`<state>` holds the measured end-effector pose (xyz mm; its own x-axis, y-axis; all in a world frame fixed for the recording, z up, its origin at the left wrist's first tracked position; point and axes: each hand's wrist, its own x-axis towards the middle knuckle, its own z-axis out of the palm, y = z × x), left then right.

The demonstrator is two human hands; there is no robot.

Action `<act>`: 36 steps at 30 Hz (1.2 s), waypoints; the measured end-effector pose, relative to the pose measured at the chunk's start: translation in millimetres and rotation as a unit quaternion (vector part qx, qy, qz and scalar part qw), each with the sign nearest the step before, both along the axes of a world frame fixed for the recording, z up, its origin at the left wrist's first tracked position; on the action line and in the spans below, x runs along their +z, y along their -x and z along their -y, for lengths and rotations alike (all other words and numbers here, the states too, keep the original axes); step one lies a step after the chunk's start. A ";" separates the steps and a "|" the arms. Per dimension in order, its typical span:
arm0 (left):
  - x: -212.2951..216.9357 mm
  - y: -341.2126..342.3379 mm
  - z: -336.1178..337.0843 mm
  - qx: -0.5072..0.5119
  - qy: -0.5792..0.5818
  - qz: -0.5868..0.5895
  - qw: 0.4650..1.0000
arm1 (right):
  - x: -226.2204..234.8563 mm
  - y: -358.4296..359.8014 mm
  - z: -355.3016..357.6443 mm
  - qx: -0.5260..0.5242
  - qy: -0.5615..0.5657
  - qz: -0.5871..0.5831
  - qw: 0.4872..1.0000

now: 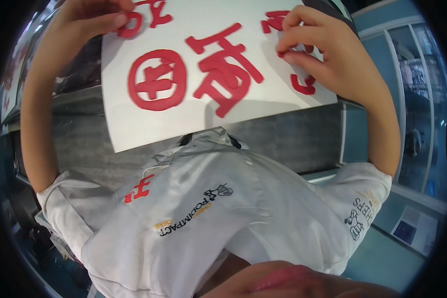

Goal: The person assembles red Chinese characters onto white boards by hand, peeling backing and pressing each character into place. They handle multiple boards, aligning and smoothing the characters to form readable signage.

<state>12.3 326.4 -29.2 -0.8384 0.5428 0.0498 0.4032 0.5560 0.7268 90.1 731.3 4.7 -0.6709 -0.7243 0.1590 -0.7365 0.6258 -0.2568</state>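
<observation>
A white sheet (116, 119) lies before me with red cut-out shapes on it, seemingly paper or dough. At its left sits a red ring-shaped figure (133, 84) with crossing strokes inside. Beside that is a larger red figure of crossed bars (228, 82). My left hand (97, 19) is at the sheet's upper left edge, its thumb and finger closed on a small red loop (131, 29). Over the right side, my right hand (328, 52) pinches a small red bit (281, 54). Red pieces (303, 85) below it are partly hidden by its fingers.
A dark surface (82, 62) shows beyond the sheet's left edge. Grey flooring (283, 141) lies under its near edge. On the right stand glass-panelled doors (417, 89) with white frames. My white short-sleeved jacket (223, 188) fills the lower middle.
</observation>
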 end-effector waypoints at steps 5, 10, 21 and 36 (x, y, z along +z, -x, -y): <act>-6.4 -15.7 -19.2 0.032 -0.007 -0.017 0.999 | 4.6 -4.2 6.7 -0.015 0.038 0.095 0.995; 18.4 -34.2 -22.7 0.069 0.008 -0.131 0.989 | 25.7 21.6 36.9 -0.064 0.156 0.263 0.950; 0.7 -48.0 -35.2 0.054 0.060 -0.296 0.952 | 23.8 103.3 151.1 -0.034 0.114 0.339 0.933; -8.2 -39.8 -42.4 -0.012 -0.021 -0.388 0.921 | 30.8 80.4 143.2 -0.018 -0.006 0.062 0.998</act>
<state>52.1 368.8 -37.4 -0.5291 0.5447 0.6507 0.8222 0.5187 0.2344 9.7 588.1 35.5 -0.7109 -0.7003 0.0645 -0.6763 0.6555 -0.3361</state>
